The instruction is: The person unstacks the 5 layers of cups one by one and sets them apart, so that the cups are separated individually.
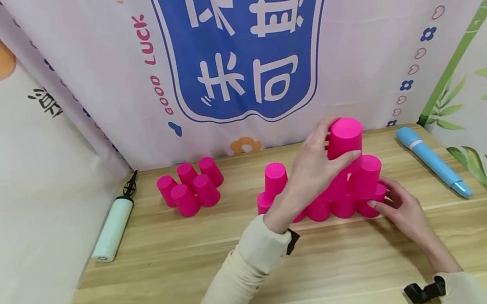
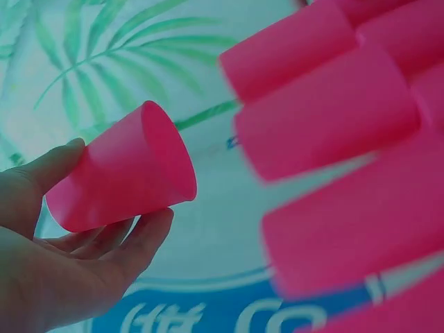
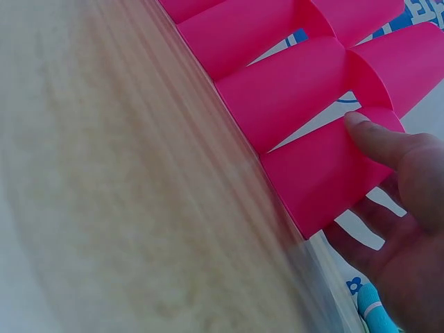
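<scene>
**Left hand holds a pink cup over the pyramid; right hand steadies the bottom row**

The left hand [image 1: 314, 165] grips a pink plastic cup [image 1: 344, 137] by its side, thumb on one flank and fingers curled round the other. The cup is upside down, closed base up and open mouth down, its long axis close to vertical with a slight lean. It sits at the top of the cup pyramid [image 1: 346, 195], right above the second-row cup; whether it already rests on that cup cannot be told. In the left wrist view the same cup [image 2: 121, 177] shows its open mouth turned toward the stacked cups just beside it.

The right hand [image 1: 401, 208] lies low on the desk, fingers loosely bent, fingertips [image 3: 357, 119] pressing the end cup of the bottom row [image 1: 368, 205]. That row runs left to right, parallel to the desk's far edge.

The pyramid stands right of the desk's centre, nearer the far edge than the near one. A single upturned cup [image 1: 275, 178] rises at the pyramid's left end. A cluster of five spare cups [image 1: 190, 187] stands well apart toward the far left corner. A white hand pump [image 1: 112, 226] lies slantwise along the left edge, and a blue pen-shaped tube [image 1: 431, 160] lies slantwise along the right edge. Bare wooden desk [image 1: 288, 279] stretches across the whole near half, and a clear strip separates the pyramid from the spare cluster.
</scene>
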A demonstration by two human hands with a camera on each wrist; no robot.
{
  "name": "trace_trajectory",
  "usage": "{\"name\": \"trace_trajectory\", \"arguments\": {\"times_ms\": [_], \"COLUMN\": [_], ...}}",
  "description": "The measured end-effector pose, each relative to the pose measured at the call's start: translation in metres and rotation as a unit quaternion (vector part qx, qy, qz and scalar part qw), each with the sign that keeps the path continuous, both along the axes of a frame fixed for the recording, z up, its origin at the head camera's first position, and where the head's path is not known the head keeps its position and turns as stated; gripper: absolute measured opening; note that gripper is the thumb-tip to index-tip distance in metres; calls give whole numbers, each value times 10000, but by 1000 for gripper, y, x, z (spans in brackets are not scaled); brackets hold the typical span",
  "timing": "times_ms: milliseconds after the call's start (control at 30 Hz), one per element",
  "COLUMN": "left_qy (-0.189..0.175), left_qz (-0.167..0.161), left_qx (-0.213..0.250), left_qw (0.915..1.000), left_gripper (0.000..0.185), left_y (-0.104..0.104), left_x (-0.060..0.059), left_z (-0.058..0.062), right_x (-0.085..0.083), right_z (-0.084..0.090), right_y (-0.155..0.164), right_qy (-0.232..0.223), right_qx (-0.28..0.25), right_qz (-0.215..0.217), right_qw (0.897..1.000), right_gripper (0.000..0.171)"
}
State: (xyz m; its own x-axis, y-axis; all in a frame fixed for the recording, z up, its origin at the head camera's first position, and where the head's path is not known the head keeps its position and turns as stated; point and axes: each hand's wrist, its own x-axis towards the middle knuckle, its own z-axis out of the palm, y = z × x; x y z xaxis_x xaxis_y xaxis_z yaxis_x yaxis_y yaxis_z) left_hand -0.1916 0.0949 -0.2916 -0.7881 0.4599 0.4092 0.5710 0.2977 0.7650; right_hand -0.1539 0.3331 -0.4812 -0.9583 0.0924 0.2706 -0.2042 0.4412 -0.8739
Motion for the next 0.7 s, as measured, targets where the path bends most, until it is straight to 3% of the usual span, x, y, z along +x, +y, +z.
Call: {"name": "trace_trajectory", "arguments": {"times_ms": [200,300,400,533,700], "left_qy": [474,524,467,176,-186], "left_qz": [333,829,1543,2468,3176], "left_qx": [749,1036,1204,1053,291], "left_qw": [9955,9898,9796,9632,9476], "left_gripper": [67,66,64,64,62], "left_y": [-54,-85,-118,-155,-173], "left_x": [7,-1,-16,-39,-64], "left_z": [9,11,7,-16,-65], "right_x": [0,-1,-2,-1,-1], "right_z": [-1,-2,-3,-2,-2], "right_y": [0,1,1,1,2], "right_qy": [-84,-70,-90,-120,-159], "right_qx": [112,133,126,150,217], "right_qz": [-82,-110,-115,-106,-58], "right_qw": [9999,9998,9998,9998,9996], "right_gripper": [66,65,65,66,66]}}
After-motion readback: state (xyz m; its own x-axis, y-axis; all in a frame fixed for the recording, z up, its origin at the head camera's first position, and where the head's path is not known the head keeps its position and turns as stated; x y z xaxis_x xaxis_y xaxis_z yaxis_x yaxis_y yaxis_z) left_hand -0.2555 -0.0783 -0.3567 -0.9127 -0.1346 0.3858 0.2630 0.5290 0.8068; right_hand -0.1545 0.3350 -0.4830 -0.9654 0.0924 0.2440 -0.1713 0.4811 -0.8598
